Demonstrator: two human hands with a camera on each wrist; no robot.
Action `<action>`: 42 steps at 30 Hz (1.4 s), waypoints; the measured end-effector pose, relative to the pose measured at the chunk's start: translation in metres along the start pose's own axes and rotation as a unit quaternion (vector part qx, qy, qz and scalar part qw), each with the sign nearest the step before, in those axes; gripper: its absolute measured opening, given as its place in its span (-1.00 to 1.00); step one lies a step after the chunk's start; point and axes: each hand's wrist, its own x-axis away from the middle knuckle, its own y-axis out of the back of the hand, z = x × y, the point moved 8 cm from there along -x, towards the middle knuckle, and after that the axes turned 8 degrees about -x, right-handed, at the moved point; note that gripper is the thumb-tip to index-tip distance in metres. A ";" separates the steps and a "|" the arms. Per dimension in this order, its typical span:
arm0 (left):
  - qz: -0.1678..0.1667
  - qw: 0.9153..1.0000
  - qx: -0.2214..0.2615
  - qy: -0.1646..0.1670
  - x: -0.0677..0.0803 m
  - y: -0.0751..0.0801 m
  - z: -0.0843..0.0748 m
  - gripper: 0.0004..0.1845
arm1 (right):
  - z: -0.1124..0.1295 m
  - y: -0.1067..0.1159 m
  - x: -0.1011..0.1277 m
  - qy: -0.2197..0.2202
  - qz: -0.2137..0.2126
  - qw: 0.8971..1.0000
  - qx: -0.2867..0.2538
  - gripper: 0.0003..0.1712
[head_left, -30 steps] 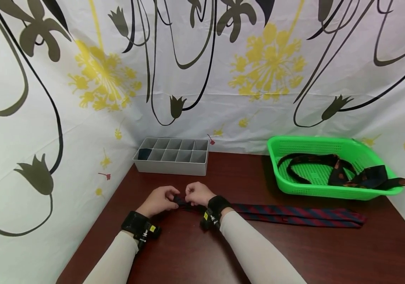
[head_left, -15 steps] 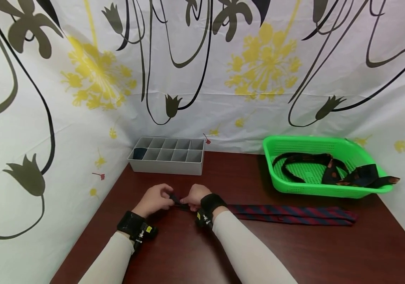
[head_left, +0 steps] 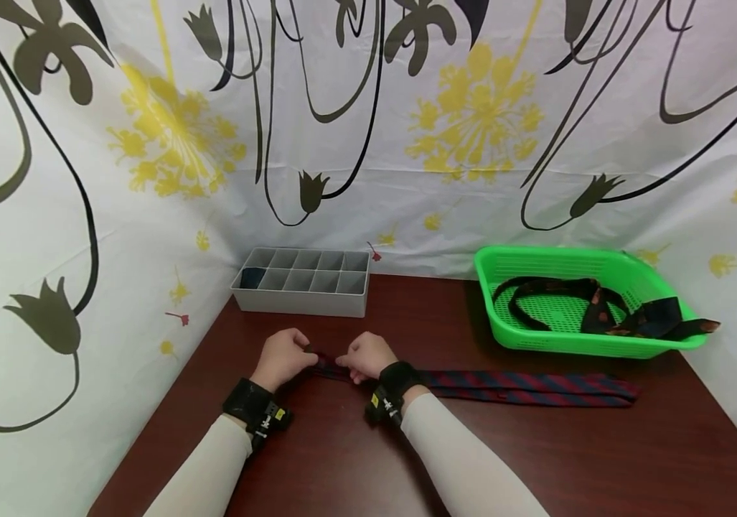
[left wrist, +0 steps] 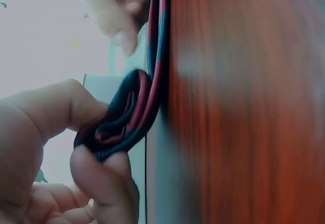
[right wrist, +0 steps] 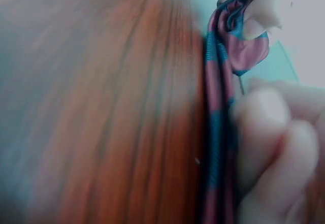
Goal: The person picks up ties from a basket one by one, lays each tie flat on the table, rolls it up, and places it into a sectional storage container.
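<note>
A striped red and navy necktie lies lengthwise on the table, with its left end wound into a small roll. My left hand pinches that roll between thumb and fingers, holding it on edge; the coiled layers show in the left wrist view. Just to the right, my right hand is beside the tie's flat strip, its fingers loosely bent. In the right wrist view its fingertips are close alongside the strip and do not wrap it; whether they touch it is unclear.
A grey divided box stands at the back left, a dark rolled item in one compartment. At the back right is a green plastic basket holding a dark patterned necktie, whose end hangs over the rim. Patterned cloth hangs behind the table.
The right hand has drawn slightly back from the roll, and the left hand's fingers have shifted on it. The head view has swung a little, shifting the box and basket leftward.
</note>
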 end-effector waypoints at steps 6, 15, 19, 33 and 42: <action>0.010 0.998 0.021 -0.066 0.006 -0.008 -0.025 -0.65 | 0.000 0.007 0.008 -0.008 0.021 0.999 0.028 -0.53; 0.048 0.995 0.041 -0.081 0.008 -0.014 -0.030 -0.68 | -0.008 0.004 0.005 -0.061 0.068 0.990 -0.104 -0.86; 0.049 0.996 0.033 -0.072 0.008 -0.014 -0.028 -0.70 | -0.010 0.003 0.001 -0.061 0.052 0.994 -0.075 -0.75; 0.047 0.994 0.001 -0.103 0.007 -0.020 -0.040 -0.78 | -0.006 0.010 0.006 -0.062 0.070 0.986 -0.137 -0.82; 0.090 0.995 0.035 -0.017 0.004 -0.024 -0.014 -0.56 | -0.008 0.015 0.001 -0.048 0.017 0.997 0.053 -0.47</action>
